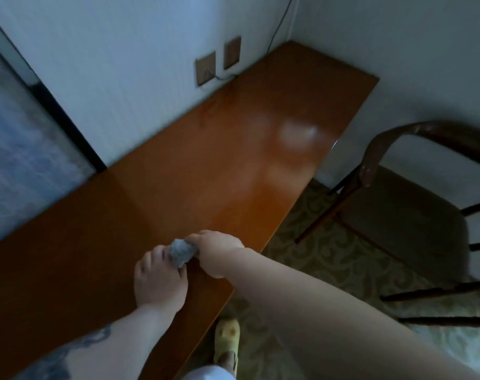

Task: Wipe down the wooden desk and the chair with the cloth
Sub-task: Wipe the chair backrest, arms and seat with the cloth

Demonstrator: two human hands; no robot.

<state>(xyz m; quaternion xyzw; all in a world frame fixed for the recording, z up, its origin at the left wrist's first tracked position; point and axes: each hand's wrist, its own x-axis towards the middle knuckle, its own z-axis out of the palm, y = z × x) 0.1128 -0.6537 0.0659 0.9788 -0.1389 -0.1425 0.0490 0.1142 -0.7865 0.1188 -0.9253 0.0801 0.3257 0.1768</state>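
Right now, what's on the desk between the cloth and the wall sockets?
Head view: nothing. From the cloth, held by both hands, to the sockets the desk shows only bare wood with glare. A thin cable runs from one socket at the desk's back edge.

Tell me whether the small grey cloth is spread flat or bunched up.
Bunched up. The small grey cloth is a crumpled wad pinched between the left hand and right hand above the wooden desk.

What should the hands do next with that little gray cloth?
Probably spread the cloth flat and sweep it along the desk. It is bunched into a small wad between the left hand and the right hand, just over the near part of the desk. So scrunched, it would touch little wood, and the long desktop stretches ahead toward the corner. The chair can wait.
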